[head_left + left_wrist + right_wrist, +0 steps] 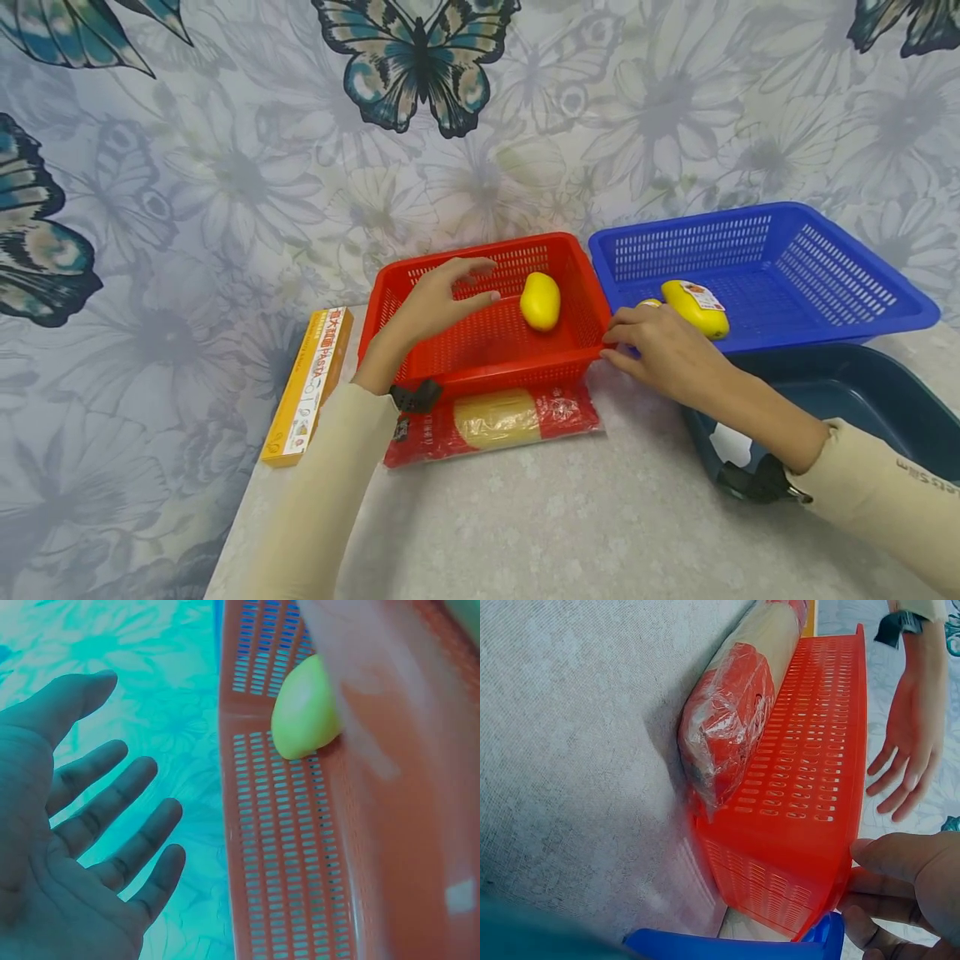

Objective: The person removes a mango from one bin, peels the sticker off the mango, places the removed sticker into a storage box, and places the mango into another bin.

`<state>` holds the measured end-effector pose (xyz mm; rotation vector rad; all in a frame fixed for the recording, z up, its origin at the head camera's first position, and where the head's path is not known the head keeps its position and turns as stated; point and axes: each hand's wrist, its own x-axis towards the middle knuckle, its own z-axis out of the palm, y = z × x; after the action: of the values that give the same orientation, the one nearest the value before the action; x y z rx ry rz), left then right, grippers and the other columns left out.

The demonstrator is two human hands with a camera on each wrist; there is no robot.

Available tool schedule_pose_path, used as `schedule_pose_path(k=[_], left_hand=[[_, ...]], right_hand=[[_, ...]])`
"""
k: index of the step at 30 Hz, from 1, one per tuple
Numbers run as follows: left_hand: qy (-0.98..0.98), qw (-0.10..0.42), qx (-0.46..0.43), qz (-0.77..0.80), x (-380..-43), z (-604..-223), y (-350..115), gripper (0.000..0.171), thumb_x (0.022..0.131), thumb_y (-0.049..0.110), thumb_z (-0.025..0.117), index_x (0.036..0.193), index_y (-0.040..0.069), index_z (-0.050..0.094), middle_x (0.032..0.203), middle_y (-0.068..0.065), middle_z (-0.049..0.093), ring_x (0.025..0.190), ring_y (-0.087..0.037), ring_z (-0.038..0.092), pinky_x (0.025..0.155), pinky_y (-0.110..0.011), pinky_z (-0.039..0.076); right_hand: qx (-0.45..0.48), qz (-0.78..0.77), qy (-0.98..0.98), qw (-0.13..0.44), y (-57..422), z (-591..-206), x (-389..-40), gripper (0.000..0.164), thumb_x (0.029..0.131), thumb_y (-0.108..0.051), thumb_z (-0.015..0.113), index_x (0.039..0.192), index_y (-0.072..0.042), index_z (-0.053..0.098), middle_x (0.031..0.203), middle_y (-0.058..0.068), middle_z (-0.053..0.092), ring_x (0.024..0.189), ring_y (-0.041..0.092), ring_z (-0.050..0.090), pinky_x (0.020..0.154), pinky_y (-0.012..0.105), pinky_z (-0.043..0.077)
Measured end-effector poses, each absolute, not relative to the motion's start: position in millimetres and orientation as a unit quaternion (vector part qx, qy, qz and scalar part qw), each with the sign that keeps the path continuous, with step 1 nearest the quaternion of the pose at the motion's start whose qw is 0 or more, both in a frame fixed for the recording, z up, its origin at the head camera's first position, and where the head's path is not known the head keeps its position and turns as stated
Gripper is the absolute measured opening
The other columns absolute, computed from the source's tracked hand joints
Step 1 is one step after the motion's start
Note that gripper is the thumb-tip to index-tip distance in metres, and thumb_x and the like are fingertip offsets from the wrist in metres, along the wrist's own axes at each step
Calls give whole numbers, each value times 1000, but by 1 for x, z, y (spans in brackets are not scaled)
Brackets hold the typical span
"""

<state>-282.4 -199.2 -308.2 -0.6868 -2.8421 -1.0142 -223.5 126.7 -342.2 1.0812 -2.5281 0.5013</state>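
My left hand point(442, 304) hovers above the left part of the red basket point(480, 372), fingers spread and holding nothing; in the left wrist view the palm and fingers point(154, 840) show beside the basket wall. A yellow mango point(540, 302) lies in that basket, toward its right end. At the basket's front right corner, my right hand point(663, 350) pinches the rim, with the thumb point(889, 853) against it in the right wrist view. Beyond this hand, the blue basket point(795, 304) holds a yellow mango with a label point(696, 310) and another yellow item point(649, 303), mostly hidden.
A red bag of noodles point(498, 419) with a clear window lies against the red basket's front. To the left is a yellow pasta box point(307, 383). A dark teal tub point(832, 375) stands in front of the blue basket, partly under my right forearm. Patterned cloth hangs behind.
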Motion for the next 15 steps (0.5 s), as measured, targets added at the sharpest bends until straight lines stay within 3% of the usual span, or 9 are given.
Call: schedule_pose_path(k=[15], left_hand=[[-886,117,-193,-406,-220,-324,-241,43,95,39,70,134,22,62,126,6,63,115,-16,57,102,-44,44]], right_hand=[[377,179,-893,169,127,-343,-222,17,83,-13,83,96,-4,79,92,5,70,83,23,62,76,37,52]])
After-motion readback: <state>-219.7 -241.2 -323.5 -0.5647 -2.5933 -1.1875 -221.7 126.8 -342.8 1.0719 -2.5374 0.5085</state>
